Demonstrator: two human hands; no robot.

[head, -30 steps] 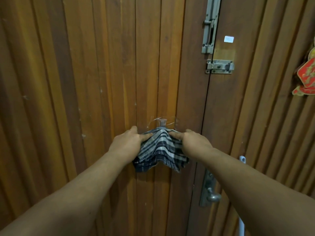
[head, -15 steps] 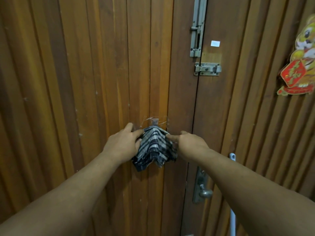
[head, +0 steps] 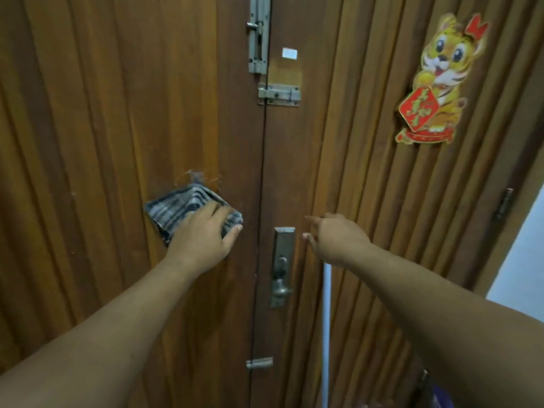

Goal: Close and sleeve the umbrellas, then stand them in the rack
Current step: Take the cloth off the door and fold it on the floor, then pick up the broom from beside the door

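One left hand (head: 203, 237) presses soft plaid fabric (head: 176, 206).

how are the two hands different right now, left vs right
The left hand lies on the checked cloth hanging on the wooden door; the right hand touches nothing and holds nothing. The left hand is left of the door seam, by the cloth; the right hand is right of it, beside the lock plate. Both are at a similar height with arms stretched forward.
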